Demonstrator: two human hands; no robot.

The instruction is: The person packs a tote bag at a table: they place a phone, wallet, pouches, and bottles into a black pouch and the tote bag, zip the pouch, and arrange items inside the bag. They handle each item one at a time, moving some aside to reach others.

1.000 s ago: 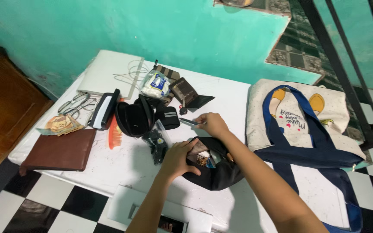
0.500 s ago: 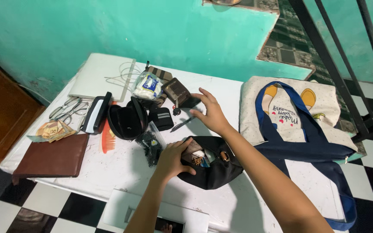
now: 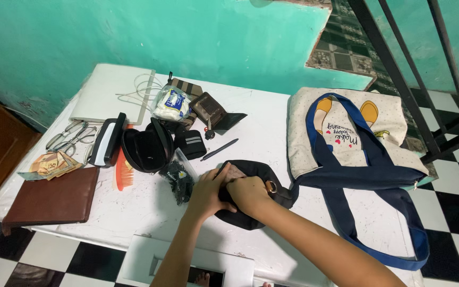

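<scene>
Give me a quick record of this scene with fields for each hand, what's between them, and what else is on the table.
Left hand: rests on the near left side of the black pouch, fingers at its opening
Right hand: on top of the pouch, fingers at the opening
Pouch contents: hidden by the hands
Beside pouch: pen behind it, tote bag to its right
Left of pouch: open glasses case, orange comb, brown wallet, banknotes, spectacles
Surface: white table
</scene>
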